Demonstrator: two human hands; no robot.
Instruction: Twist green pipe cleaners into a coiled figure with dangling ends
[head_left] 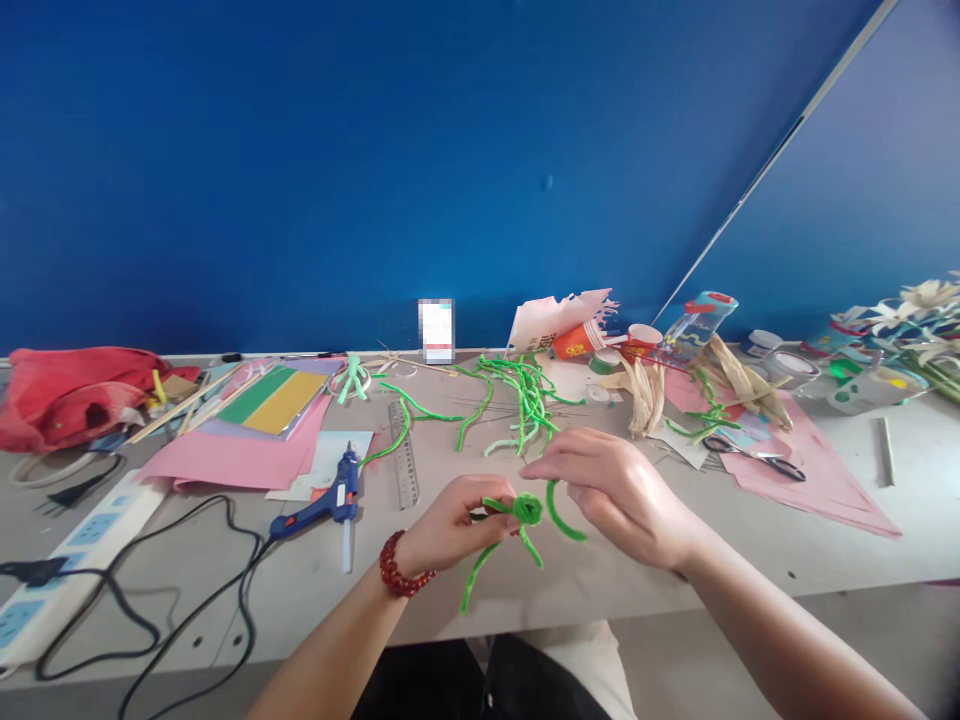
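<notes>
The person works above the near edge of the table (pixel 825 560), at its middle. The left hand (pixel 450 520), with a red bead bracelet (pixel 397 572) on its wrist, has its fingers (pixel 491 497) closed around a green pipe-cleaner piece (pixel 527 508) just beside a small tight coil. The right hand (pixel 615 490) reaches in from the right, and its fingers (pixel 551 462) appear to be pinched on the top of a loose curved end that arcs off the coil to the right.

Judging by the shape, the winding is partly done. The coil is formed, yet three ends hang free: the curved one, a short one below the coil, and a long one trailing toward the near left.

A pile of green pipe cleaners (pixel 525 400) lies unshaped farther back on the table. To the left rest a blue glue gun (pixel 322 503) and a ruler (pixel 403 455), neither in hand. Scissors (pixel 757 458) sit to the right on pink paper, with dried husks (pixel 646 395) beyond.
</notes>
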